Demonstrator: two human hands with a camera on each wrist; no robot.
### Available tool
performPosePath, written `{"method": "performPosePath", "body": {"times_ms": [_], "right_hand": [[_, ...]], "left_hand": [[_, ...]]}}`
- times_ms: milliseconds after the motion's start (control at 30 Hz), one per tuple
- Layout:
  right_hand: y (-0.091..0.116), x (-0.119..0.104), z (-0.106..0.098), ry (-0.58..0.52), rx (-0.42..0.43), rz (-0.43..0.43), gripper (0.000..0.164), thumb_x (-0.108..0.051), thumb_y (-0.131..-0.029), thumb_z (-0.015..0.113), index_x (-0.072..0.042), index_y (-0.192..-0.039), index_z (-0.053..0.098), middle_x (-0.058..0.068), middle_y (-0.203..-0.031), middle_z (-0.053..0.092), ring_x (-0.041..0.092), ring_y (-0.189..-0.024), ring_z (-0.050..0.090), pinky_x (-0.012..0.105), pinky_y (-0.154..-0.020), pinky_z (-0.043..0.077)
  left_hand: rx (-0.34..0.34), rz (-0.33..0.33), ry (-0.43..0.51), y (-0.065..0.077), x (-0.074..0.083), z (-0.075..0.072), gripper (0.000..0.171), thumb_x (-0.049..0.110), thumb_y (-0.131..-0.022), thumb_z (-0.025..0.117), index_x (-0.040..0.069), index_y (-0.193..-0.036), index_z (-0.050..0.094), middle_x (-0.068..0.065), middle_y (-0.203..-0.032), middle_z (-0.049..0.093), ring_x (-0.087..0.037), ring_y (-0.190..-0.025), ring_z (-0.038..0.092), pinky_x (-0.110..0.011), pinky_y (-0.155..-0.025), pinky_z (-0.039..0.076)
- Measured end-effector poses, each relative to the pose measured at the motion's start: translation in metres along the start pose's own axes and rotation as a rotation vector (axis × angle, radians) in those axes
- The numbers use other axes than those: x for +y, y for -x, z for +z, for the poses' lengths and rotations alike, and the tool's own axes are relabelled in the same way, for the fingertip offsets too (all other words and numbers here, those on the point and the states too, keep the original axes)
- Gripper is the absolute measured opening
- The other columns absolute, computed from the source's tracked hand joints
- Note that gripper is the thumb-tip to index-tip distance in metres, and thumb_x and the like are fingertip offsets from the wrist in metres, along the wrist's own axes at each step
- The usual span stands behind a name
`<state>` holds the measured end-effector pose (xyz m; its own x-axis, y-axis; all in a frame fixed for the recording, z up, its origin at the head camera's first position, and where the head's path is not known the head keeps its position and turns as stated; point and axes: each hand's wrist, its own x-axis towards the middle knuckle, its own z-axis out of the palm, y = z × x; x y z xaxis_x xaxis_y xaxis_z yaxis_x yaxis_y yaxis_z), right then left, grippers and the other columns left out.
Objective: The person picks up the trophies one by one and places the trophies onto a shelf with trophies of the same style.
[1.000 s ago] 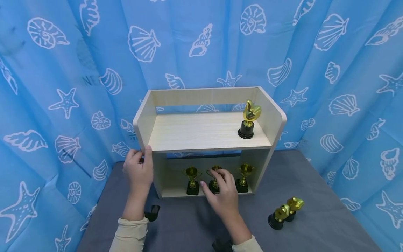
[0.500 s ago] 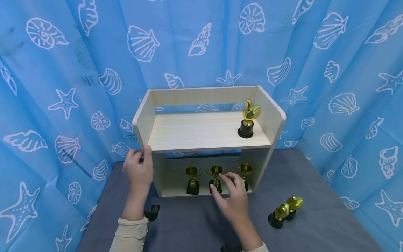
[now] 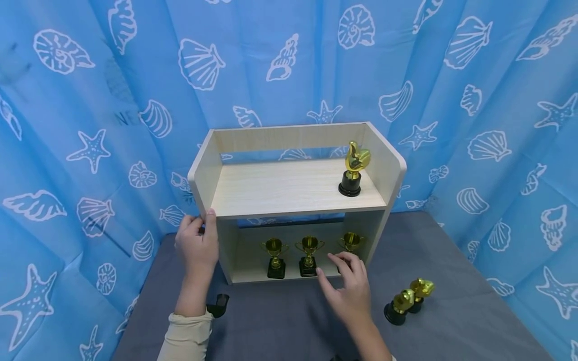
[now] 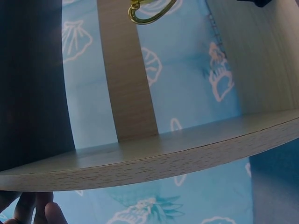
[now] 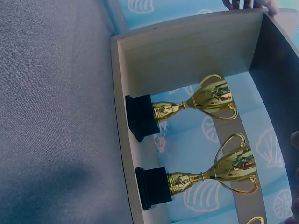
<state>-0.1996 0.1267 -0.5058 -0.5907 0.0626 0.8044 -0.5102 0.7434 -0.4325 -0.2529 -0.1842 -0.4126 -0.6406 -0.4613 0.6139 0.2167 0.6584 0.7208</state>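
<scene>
My left hand (image 3: 197,245) grips the left side panel of a pale wooden two-tier shelf (image 3: 271,188), thumb at the front edge; its fingers (image 4: 39,207) show outside the panel in the left wrist view. Inside the lower tier stand three gold two-handled trophy cups on square black bases: a left cup (image 3: 273,246), a middle cup (image 3: 309,244) and a right cup (image 3: 350,240). My right hand (image 3: 349,293) holds nothing; its loosely bent fingers are before the right cup, hiding its base. Two cups, one near the middle (image 5: 233,168), lie sideways in the right wrist view.
A gold figure trophy (image 3: 352,170) on a round black base stands at the upper tier's right. Two similar trophies, a nearer one (image 3: 399,307) and a farther one (image 3: 421,291), are on the grey tablecloth (image 3: 456,271). Behind hangs a blue shell-patterned curtain (image 3: 253,60).
My right hand has moved rightward, from the middle cup to in front of the right cup. The middle cup is now fully visible. My left hand has stayed on the shelf's side.
</scene>
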Motion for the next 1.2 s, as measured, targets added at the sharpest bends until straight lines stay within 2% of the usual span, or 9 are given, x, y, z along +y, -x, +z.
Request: {"method": "performPosePath", "body": {"times_ms": [233, 567, 867, 1067, 1200], "right_hand": [[0.006, 0.003, -0.004, 0.022, 0.003, 0.005, 0.043, -0.012, -0.074, 0.095, -0.005, -0.114, 0.08, 0.013, -0.114, 0.067, 0.03, -0.1, 0.063, 0.043, -0.079, 0.049], [0.014, 0.006, -0.016, 0.047, -0.018, 0.018, 0.042, -0.008, -0.074, 0.094, -0.005, -0.113, 0.08, 0.011, -0.113, 0.068, 0.024, -0.096, 0.061, 0.042, -0.077, 0.049], [0.021, 0.008, -0.035, 0.067, -0.079, 0.083, 0.041, -0.01, -0.076, 0.093, -0.005, -0.114, 0.079, 0.012, -0.115, 0.066, 0.024, -0.097, 0.058, 0.036, -0.08, 0.044], [0.023, 0.006, -0.051, 0.065, -0.045, 0.063, 0.043, -0.006, -0.073, 0.092, -0.003, -0.114, 0.079, 0.013, -0.113, 0.066, 0.025, -0.095, 0.057, 0.031, -0.082, 0.04], [0.022, 0.005, -0.063, 0.039, 0.006, 0.061, 0.038, -0.006, -0.077, 0.087, -0.002, -0.114, 0.079, 0.014, -0.11, 0.067, 0.025, -0.094, 0.057, 0.03, -0.082, 0.039]], "left_hand": [[-0.016, -0.002, -0.024, -0.001, 0.0, -0.001, 0.058, 0.046, -0.108, 0.058, -0.005, -0.089, 0.078, -0.016, -0.093, 0.063, -0.031, -0.081, 0.064, -0.041, -0.068, 0.047], [-0.02, 0.004, -0.027, -0.002, 0.0, -0.001, 0.058, 0.047, -0.107, 0.058, -0.004, -0.089, 0.078, -0.015, -0.092, 0.062, -0.031, -0.079, 0.063, -0.041, -0.067, 0.046], [-0.017, 0.015, -0.038, -0.001, 0.0, -0.002, 0.058, 0.046, -0.108, 0.058, -0.004, -0.087, 0.078, -0.016, -0.091, 0.063, -0.032, -0.079, 0.064, -0.043, -0.067, 0.047], [-0.026, 0.016, -0.038, -0.001, 0.0, -0.001, 0.058, 0.047, -0.108, 0.057, -0.004, -0.089, 0.078, -0.016, -0.092, 0.062, -0.031, -0.08, 0.064, -0.042, -0.067, 0.047], [-0.015, 0.019, -0.041, 0.0, -0.001, -0.001, 0.057, 0.046, -0.108, 0.058, -0.004, -0.089, 0.078, -0.016, -0.093, 0.063, -0.031, -0.081, 0.066, -0.044, -0.067, 0.05]]}}
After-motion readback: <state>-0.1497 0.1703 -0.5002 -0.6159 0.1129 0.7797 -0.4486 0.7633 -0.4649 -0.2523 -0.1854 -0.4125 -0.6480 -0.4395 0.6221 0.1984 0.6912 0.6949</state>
